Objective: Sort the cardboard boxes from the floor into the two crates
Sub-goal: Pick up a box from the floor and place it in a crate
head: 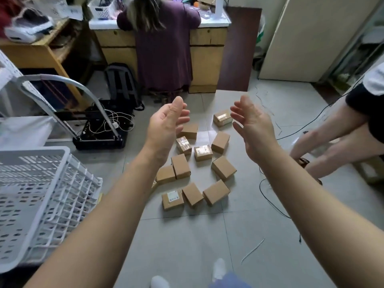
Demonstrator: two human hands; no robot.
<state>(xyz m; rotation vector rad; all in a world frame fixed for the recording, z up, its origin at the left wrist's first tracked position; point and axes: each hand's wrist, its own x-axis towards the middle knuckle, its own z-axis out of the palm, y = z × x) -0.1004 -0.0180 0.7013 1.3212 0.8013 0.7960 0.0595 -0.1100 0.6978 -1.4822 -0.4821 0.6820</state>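
Observation:
Several small brown cardboard boxes [223, 168] lie scattered on the grey tiled floor ahead of me, some with clear tape or a white label [172, 199]. My left hand [166, 125] and my right hand [252, 127] are stretched out above the pile, palms facing each other, fingers apart, holding nothing. One white slatted plastic crate [41, 196] stands at my left, tilted; I see nothing inside it. A second crate is not clearly in view.
A person in a purple top [160, 44] sits at a wooden desk ahead. Another person's arms [332, 138] reach down at the right. A black case with cables [101, 134] and a white frame lie at the left. Black wires [270, 200] trail across the floor on the right.

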